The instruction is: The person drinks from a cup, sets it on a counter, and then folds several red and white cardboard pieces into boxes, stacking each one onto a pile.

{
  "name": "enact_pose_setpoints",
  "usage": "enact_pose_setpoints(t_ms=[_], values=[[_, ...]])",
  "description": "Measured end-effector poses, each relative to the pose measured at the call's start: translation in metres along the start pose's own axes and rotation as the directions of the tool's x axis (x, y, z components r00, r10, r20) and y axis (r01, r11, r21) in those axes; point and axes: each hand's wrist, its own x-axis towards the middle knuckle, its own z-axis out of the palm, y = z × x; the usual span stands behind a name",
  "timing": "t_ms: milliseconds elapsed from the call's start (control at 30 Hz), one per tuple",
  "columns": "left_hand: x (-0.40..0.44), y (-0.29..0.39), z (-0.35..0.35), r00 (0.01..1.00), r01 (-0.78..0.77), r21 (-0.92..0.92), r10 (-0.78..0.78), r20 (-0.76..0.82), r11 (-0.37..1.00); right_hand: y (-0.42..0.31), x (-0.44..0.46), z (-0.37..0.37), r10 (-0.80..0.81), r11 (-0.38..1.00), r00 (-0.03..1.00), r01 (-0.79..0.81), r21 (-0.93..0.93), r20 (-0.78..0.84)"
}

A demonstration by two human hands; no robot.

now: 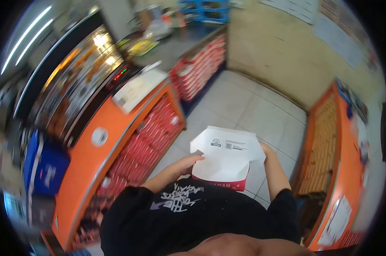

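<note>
An open cardboard box (pixel 220 167), white inside and red outside, is held in front of my body with its printed lid raised. My left hand (pixel 193 161) grips the box's left side, the thumb over its edge. On the right, my right hand (pixel 266 151) is closed round the lid's side, its fingers partly hidden behind the cardboard. The inside of the box shows only bare white cardboard.
At left stands an orange counter (pixel 100 136) with a lit display case (pixel 80 68), a white board (pixel 139 87), a blue bag (pixel 48 164) and stacked red boxes (pixel 142 145). Another orange shelf (pixel 344 170) is at right. Tiled floor (pixel 244 100) lies between them.
</note>
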Motion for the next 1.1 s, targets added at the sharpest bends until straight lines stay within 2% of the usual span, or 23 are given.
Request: enact_pose_setpoints(t_ms=[33, 133, 200, 233, 300, 333, 367, 400, 433, 500, 533, 567, 600, 633, 667, 700, 733, 767, 867, 967, 1000, 1033, 1100], values=[[0.018, 0.013, 0.0, 0.993, 0.0, -0.068, 0.008, 0.119, 0.998, -0.004, -0.011, 0.006, -0.032, 0.999, 0.997, 0.035, 0.037, -0.072], [0.073, 0.025, -0.051, 0.867, 0.123, -0.217, 0.001, 0.498, 0.968, -0.039, -0.025, 0.053, -0.174, 0.961, 0.963, 0.212, -0.178, 0.206], [0.109, 0.049, -0.095, 0.854, 0.103, -0.064, -0.055, 0.518, 0.993, -0.043, -0.033, 0.033, -0.237, 0.845, 0.971, 0.188, -0.5, -0.035], [0.124, 0.076, -0.101, 0.954, 0.01, 0.085, -0.035, 0.297, 0.996, -0.05, -0.031, 0.012, -0.26, 0.85, 0.961, 0.184, -0.494, -0.091], [0.17, 0.136, -0.076, 0.965, -0.218, 0.419, 0.131, 0.226, 0.881, -0.041, -0.03, -0.021, -0.01, 0.79, 0.999, 0.037, -0.612, 0.048], [0.183, 0.165, -0.046, 0.962, -0.19, 0.43, 0.08, 0.261, 0.882, -0.052, -0.039, -0.014, -0.024, 0.826, 1.0, 0.008, -0.564, -0.02], [0.198, 0.199, -0.002, 0.829, -0.371, 0.554, -0.003, 0.559, 0.745, -0.051, -0.042, -0.016, -0.017, 0.856, 0.999, -0.012, -0.517, -0.051], [0.211, 0.216, 0.032, 0.609, -0.589, 0.564, -0.142, 0.781, 0.579, -0.05, -0.042, -0.017, -0.074, 0.848, 0.992, 0.008, -0.529, -0.104], [0.231, 0.217, 0.052, 0.575, -0.598, 0.56, -0.18, 0.798, 0.573, -0.055, -0.044, -0.024, -0.133, 0.834, 0.977, 0.02, -0.552, -0.165], [0.265, 0.207, 0.092, 0.432, -0.579, 0.736, -0.633, 0.642, 0.351, -0.066, -0.072, -0.025, -0.173, 0.832, 0.937, -0.026, -0.554, -0.304], [0.279, 0.207, 0.104, 0.373, -0.605, 0.72, -0.677, 0.634, 0.341, -0.064, -0.09, -0.031, -0.053, 0.898, 0.922, -0.123, -0.421, -0.384], [0.287, 0.206, 0.112, 0.366, -0.444, 0.817, -0.757, 0.541, 0.369, -0.056, -0.112, -0.028, 0.068, 0.94, 0.89, -0.208, -0.269, -0.45], [0.297, 0.206, 0.129, 0.343, -0.273, 0.898, -0.837, 0.427, 0.346, -0.048, -0.133, -0.024, 0.07, 0.959, 0.854, -0.2, -0.202, -0.515], [0.301, 0.209, 0.155, 0.289, -0.321, 0.9, -0.875, 0.389, 0.294, -0.039, -0.15, -0.02, -0.012, 0.992, 0.843, -0.056, -0.11, -0.538], [0.3, 0.215, 0.181, 0.26, -0.353, 0.872, -0.86, 0.439, 0.338, -0.028, -0.162, -0.018, -0.101, 0.994, 0.821, 0.1, -0.034, -0.562], [0.304, 0.215, 0.201, 0.233, -0.37, 0.844, -0.84, 0.489, 0.389, -0.018, -0.17, -0.019, -0.104, 0.991, 0.786, 0.135, 0.006, -0.61], [0.368, 0.17, 0.196, 0.193, -0.439, 0.853, -0.897, 0.397, 0.283, -0.01, -0.18, -0.025, -0.15, 0.988, 0.757, 0.104, -0.11, -0.636], [0.368, 0.183, 0.218, 0.161, -0.474, 0.838, -0.909, 0.384, 0.27, -0.012, -0.185, -0.03, -0.186, 0.972, 0.731, 0.04, -0.231, -0.657], [0.365, 0.194, 0.301, 0.111, -0.71, 0.66, -0.886, 0.451, 0.247, 0.01, -0.222, -0.054, -0.205, 0.972, 0.672, 0.057, -0.226, -0.711], [0.365, 0.189, 0.375, 0.162, -0.914, 0.397, -0.815, 0.556, 0.09, 0.039, -0.266, -0.069, -0.348, 0.931, 0.499, 0.084, -0.356, -0.794], [0.357, 0.188, 0.406, 0.256, -0.933, 0.353, -0.815, 0.519, -0.069, 0.044, -0.283, -0.072, -0.336, 0.93, 0.458, 0.026, -0.365, -0.823], [0.355, 0.18, 0.431, 0.255, -0.938, 0.337, -0.822, 0.51, -0.082, 0.05, -0.301, -0.075, -0.344, 0.93, 0.437, 0.033, -0.367, -0.831], [0.355, 0.166, 0.483, 0.317, -0.948, 0.148, -0.796, 0.515, -0.281, 0.064, -0.343, -0.085, -0.262, 0.945, 0.363, -0.093, -0.315, -0.894]])
